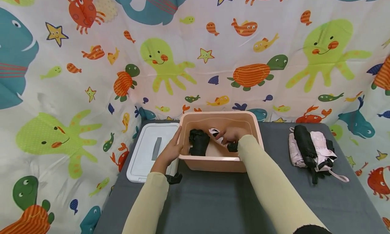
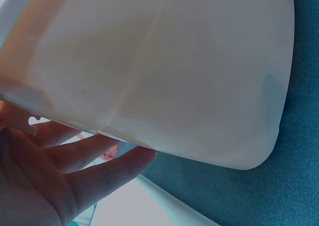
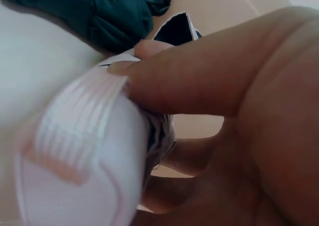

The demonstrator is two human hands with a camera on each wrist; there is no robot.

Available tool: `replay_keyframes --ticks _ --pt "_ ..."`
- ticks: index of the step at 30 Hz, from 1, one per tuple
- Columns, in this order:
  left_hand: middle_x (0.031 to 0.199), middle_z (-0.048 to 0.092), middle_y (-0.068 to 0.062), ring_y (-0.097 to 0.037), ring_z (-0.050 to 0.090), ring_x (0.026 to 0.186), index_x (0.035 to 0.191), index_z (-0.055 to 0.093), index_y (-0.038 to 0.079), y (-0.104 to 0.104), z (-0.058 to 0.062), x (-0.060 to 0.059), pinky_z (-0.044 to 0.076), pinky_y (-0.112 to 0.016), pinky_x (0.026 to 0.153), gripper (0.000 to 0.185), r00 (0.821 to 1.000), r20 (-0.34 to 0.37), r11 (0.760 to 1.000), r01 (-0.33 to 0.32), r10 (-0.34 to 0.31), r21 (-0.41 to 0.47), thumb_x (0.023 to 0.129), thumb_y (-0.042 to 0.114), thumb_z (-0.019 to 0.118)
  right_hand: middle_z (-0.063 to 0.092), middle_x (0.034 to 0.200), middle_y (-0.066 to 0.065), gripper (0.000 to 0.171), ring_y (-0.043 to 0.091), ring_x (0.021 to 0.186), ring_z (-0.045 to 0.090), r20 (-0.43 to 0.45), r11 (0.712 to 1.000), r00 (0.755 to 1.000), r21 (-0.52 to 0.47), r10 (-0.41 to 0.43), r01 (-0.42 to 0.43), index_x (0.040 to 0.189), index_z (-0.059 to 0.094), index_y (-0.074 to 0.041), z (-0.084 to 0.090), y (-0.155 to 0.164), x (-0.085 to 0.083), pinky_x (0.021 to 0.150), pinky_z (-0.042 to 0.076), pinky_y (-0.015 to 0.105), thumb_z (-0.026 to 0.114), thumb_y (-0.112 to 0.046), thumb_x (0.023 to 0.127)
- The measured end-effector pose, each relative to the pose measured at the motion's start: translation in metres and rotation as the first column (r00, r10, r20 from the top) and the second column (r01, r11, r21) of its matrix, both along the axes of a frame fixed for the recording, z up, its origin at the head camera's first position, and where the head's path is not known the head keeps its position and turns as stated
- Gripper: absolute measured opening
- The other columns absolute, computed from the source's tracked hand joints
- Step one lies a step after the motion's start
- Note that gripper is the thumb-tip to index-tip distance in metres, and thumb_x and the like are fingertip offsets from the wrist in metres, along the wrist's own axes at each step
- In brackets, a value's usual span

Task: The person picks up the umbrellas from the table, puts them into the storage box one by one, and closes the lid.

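A pink plastic bin (image 1: 253,125) stands on the grey table. Inside it lies a folded black umbrella (image 1: 199,142) (image 3: 109,11). My right hand (image 1: 225,137) (image 3: 144,111) reaches into the bin and grips a folded white-and-black patterned umbrella (image 1: 214,132) (image 3: 169,31). The thumb presses on that umbrella's pale pink strap (image 3: 84,131). My left hand (image 1: 174,147) (image 2: 114,161) rests against the bin's left outer wall (image 2: 164,71), its fingers (image 2: 99,173) lying straight below the rim.
A white lid (image 1: 143,156) with a grey handle lies flat left of the bin. To the right, a folded black umbrella (image 1: 305,146) rests on a folded pink one (image 1: 321,147). A sea-creature curtain (image 1: 195,58) walls off the table's back and sides.
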State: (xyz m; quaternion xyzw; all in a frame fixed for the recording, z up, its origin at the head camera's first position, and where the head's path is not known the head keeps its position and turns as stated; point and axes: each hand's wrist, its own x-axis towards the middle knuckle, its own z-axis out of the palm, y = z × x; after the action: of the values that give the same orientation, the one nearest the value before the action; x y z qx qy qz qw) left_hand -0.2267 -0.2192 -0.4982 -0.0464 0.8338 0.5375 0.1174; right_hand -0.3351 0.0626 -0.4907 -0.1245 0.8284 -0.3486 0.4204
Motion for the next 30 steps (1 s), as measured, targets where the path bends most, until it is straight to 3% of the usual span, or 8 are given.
replay_keyframes --ticks 8,14,18,21,25,30 --pt "0.164 0.012 0.003 -0.032 0.023 0.147 0.147 0.009 0.058 -0.001 -0.003 -0.002 0.028 -0.063 0.110 0.077 1.000 0.011 1.000 -0.011 0.011 0.001 0.095 0.012 0.042 0.049 0.129 0.013 0.043 0.027 0.105 0.046 -0.035 0.996 0.997 0.059 0.066 -0.064 0.133 0.059 -0.013 0.002 -0.010 0.001 0.079 0.039 0.029 0.059 -0.011 0.090" --pt "0.164 0.012 0.001 -0.035 0.025 0.146 0.149 0.007 0.056 -0.001 -0.004 -0.004 0.028 -0.064 0.109 0.075 1.000 0.004 1.000 -0.009 0.009 -0.010 0.097 0.013 0.041 0.052 0.124 0.011 0.045 0.026 0.103 0.047 0.005 0.995 0.997 0.067 0.078 -0.079 0.136 0.056 -0.014 0.003 -0.018 0.002 0.083 0.042 0.032 0.059 -0.013 0.091" --pt "0.164 0.012 0.001 -0.034 0.022 0.147 0.148 0.007 0.057 0.000 -0.003 -0.005 0.026 -0.064 0.110 0.075 1.000 0.010 1.000 -0.007 0.008 -0.021 0.098 0.013 0.040 0.050 0.131 0.012 0.048 0.022 0.099 0.048 0.018 0.994 0.995 0.046 0.100 -0.100 0.140 0.051 -0.014 0.003 -0.022 0.000 0.079 0.041 0.029 0.055 -0.013 0.092" --pt "0.164 0.012 0.003 -0.033 0.020 0.148 0.146 0.007 0.060 0.001 -0.004 -0.006 0.024 -0.064 0.111 0.074 1.000 0.018 1.000 -0.010 0.010 -0.025 0.098 0.014 0.040 0.041 0.143 0.016 0.050 0.028 0.101 0.054 0.061 0.997 0.996 -0.040 0.064 -0.062 0.144 0.046 -0.012 0.004 -0.023 -0.001 0.081 0.046 0.031 0.048 -0.009 0.094" --pt "0.164 0.011 0.003 -0.032 0.021 0.148 0.146 0.008 0.060 0.000 -0.005 -0.005 0.022 -0.064 0.112 0.075 1.000 0.022 1.000 -0.007 0.008 -0.029 0.097 0.014 0.040 0.031 0.152 0.020 0.049 0.038 0.117 0.055 0.160 0.988 0.986 -0.143 -0.035 0.058 0.143 0.046 -0.011 0.010 -0.024 0.001 0.101 0.047 0.043 0.041 -0.002 0.095" --pt "0.164 0.010 0.003 -0.032 0.020 0.148 0.149 0.008 0.056 -0.003 -0.002 -0.004 0.021 -0.064 0.112 0.078 1.000 0.016 1.000 0.000 0.000 -0.023 0.094 0.010 0.039 0.035 0.151 0.018 0.044 0.040 0.129 0.048 0.094 0.993 0.996 -0.119 -0.006 0.017 0.140 0.050 -0.011 0.026 -0.022 0.001 0.105 0.043 0.049 0.041 -0.006 0.097"
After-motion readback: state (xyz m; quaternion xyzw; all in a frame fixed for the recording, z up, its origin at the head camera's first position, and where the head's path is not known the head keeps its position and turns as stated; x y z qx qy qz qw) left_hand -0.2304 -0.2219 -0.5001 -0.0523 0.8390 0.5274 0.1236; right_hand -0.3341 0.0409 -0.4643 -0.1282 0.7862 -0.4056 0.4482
